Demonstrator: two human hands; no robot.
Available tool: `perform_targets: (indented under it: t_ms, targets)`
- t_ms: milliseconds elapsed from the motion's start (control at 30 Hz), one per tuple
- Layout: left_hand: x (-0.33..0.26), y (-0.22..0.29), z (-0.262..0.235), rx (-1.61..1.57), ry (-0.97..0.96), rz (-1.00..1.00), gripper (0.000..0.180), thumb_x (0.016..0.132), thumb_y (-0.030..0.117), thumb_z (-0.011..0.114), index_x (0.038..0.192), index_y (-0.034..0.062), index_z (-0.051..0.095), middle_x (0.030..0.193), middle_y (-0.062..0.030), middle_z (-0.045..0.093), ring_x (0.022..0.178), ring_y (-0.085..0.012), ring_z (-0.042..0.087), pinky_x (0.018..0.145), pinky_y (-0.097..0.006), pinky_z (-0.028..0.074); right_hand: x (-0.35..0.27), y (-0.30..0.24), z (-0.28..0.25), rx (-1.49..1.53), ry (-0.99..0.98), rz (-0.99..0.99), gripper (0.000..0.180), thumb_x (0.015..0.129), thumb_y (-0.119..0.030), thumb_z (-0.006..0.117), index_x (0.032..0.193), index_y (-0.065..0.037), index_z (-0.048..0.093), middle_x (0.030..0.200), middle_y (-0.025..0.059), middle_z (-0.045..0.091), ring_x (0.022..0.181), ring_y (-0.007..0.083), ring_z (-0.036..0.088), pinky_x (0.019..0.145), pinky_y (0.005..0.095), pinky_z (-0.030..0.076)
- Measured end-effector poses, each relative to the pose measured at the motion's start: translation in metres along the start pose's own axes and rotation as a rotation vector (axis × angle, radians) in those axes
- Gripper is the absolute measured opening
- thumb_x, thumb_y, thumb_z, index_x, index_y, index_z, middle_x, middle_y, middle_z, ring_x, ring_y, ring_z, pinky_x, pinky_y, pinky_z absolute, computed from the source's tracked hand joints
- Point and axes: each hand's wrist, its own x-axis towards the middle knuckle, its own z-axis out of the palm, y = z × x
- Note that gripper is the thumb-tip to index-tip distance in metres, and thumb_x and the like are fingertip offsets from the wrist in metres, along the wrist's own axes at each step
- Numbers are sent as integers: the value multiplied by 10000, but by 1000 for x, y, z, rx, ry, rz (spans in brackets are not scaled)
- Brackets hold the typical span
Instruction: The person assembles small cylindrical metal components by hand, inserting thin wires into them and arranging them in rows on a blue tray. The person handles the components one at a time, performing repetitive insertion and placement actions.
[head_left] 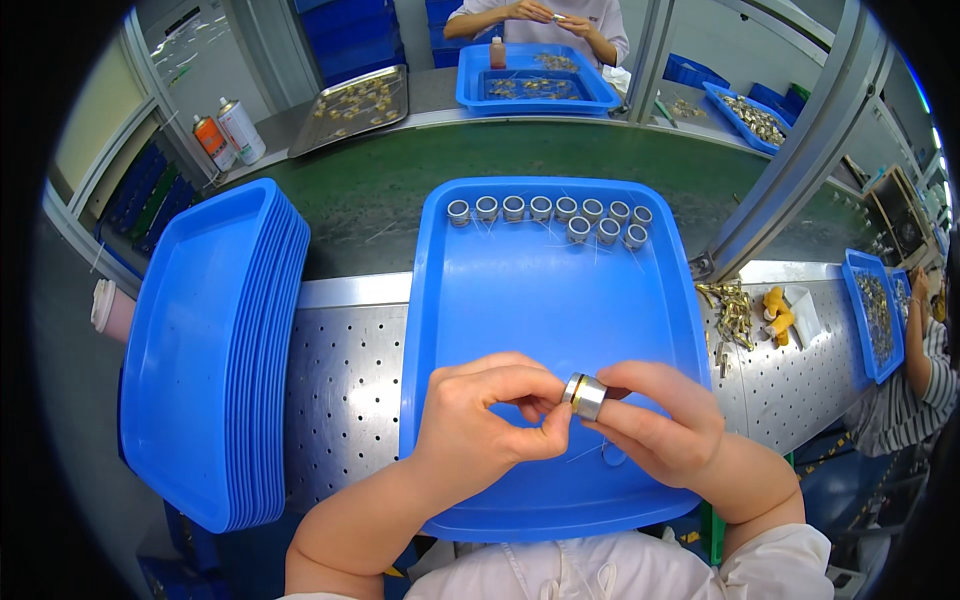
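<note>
A short silver metal cylinder with a yellowish band (588,397) is held over the near part of a blue plastic tray (540,330). My left hand (490,410) pinches its left end between thumb and fingers. From the other side, my right hand (665,420) grips it with thumb and fingertips. Below the part, a thin pale wire or thread shows against the tray; where it starts I cannot tell. Along the tray's far edge stand several similar ring-shaped metal parts (540,207), open ends up, with fine wires sticking out.
Nested blue trays (205,350) stand at left beside a lidded cup (112,310). Brass fittings (733,313) and yellow pieces (778,317) lie right of my tray. Beyond the green belt (400,165) are spray cans (240,130), a metal tray (355,108) and a co-worker's hands (545,14).
</note>
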Motion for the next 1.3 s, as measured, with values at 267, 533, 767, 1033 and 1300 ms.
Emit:
perform_targets:
  t_ms: [267, 533, 767, 1033, 1300]
  targets:
    - [-2, -3, 5, 139, 66, 138, 119, 613, -20, 701, 697, 23, 629, 669, -64, 623, 563, -133, 592, 511, -230, 485, 2, -6, 0, 52, 3, 98, 259, 685, -30, 763, 908, -8, 633, 959, 155, 590, 696, 205, 631, 579, 282, 544]
    - [1, -3, 4, -53, 43, -13, 120, 649, -37, 702, 759, -5, 667, 709, -71, 640, 595, -116, 602, 550, -214, 503, -1, -1, -1, -42, 0, -8, 264, 673, -35, 735, 911, 13, 632, 957, 168, 591, 754, 259, 627, 606, 308, 534]
    - [0, -6, 3, -15, 38, 20, 119, 641, -42, 701, 747, -3, 663, 710, -74, 639, 593, -113, 597, 547, -214, 497, 5, -4, -2, 10, 1, 48, 272, 667, -45, 747, 901, 18, 623, 939, 165, 595, 759, 271, 622, 604, 314, 527]
    - [1, -6, 4, -14, 37, 41, 114, 645, -50, 690, 746, -5, 660, 727, -75, 642, 606, -108, 596, 558, -214, 501, 2, 0, 0, -30, 14, -25, 275, 663, -43, 721, 914, 23, 631, 947, 167, 596, 781, 283, 622, 614, 316, 530]
    - [0, -6, 3, -128, 4, -96, 102, 660, -58, 677, 751, -13, 663, 751, -77, 646, 628, -105, 601, 587, -213, 514, 0, 1, -4, -60, -30, -36, 272, 657, -37, 688, 917, 26, 639, 961, 174, 594, 792, 282, 625, 628, 316, 537]
